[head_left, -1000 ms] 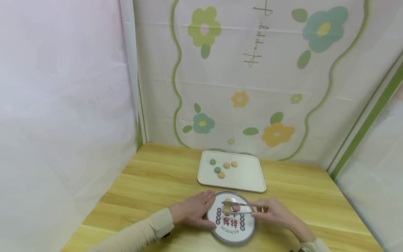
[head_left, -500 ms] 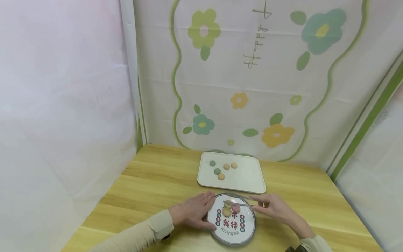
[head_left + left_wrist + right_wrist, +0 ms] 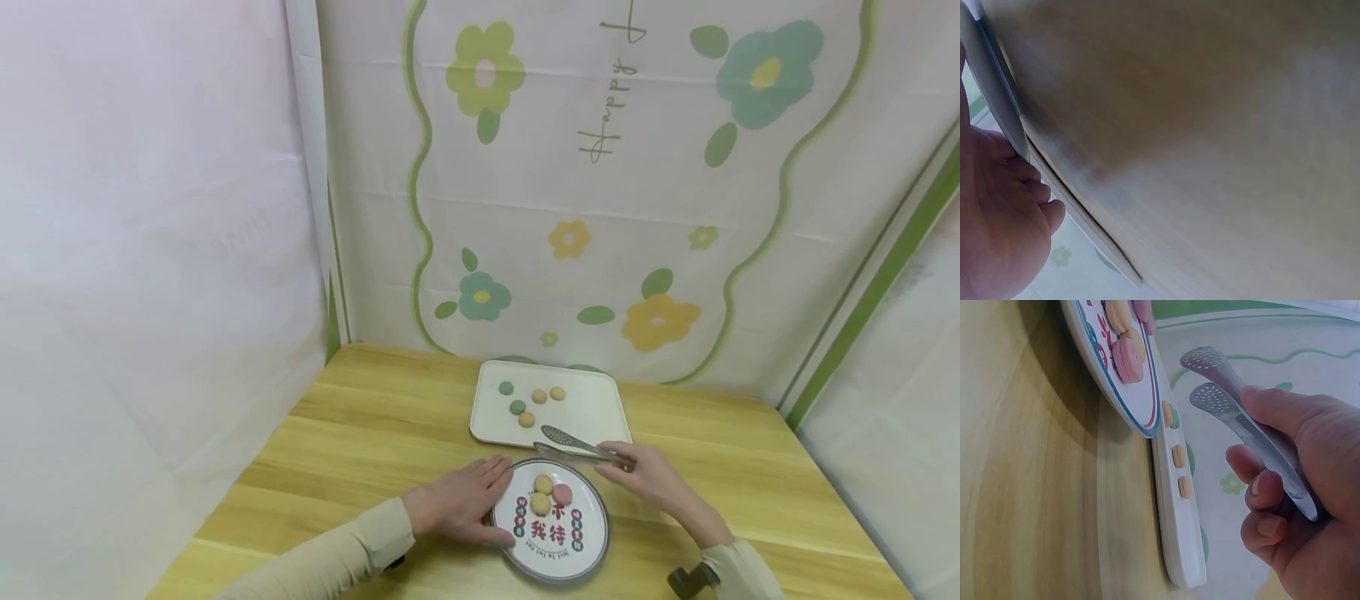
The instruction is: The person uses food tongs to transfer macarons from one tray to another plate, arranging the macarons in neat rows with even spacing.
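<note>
My right hand (image 3: 647, 477) holds a pair of metal tongs (image 3: 577, 442) with perforated tips. In the right wrist view the tips of the tongs (image 3: 1210, 375) stand slightly apart with nothing between them. They hover over the near edge of the white tray (image 3: 592, 408) and the far rim of the plate. A round printed plate (image 3: 551, 562) bears two yellow macarons (image 3: 541, 504) and a pink macaron (image 3: 562, 494). Against the plate's left rim rests my left hand (image 3: 465, 500), thumb and fingers extended. In the left wrist view the left hand (image 3: 1004, 219) shows beside the plate edge (image 3: 997, 81).
On the tray lie two green macarons (image 3: 517, 407) and three orange-tan macarons (image 3: 527, 420), mostly toward its left side. The wooden table (image 3: 360, 417) meets a flower-printed cloth (image 3: 525, 250) at the back. White sheets (image 3: 165, 250) hang at both sides.
The tongs have come off the yellow macaron on the plate and moved away from me, up to the tray's near edge. My left hand has stayed at the plate's rim.
</note>
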The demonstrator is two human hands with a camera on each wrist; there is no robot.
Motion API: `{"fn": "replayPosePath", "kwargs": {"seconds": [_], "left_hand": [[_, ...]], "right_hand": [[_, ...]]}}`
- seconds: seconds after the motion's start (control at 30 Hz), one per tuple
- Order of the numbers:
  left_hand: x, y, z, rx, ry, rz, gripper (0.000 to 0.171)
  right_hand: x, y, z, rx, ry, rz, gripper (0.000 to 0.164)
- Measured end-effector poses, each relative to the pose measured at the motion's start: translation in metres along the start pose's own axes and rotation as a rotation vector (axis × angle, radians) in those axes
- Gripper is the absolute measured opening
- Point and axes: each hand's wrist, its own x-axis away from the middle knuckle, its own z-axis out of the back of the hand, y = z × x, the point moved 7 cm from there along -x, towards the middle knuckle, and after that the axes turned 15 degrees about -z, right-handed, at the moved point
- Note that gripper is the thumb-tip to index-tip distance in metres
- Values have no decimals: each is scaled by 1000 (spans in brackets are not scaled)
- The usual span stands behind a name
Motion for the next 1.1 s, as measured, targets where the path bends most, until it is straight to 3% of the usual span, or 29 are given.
{"fn": "replayPosePath", "kwargs": {"seconds": [0.53,1.1], "left_hand": [[0,-3,-3,4,2,10,109],[0,-3,-1,11,-11,10,108]], "right_hand": [[-25,11,6,7,110,-34,41],[-49,26,5,29,134,-83,43]]}}
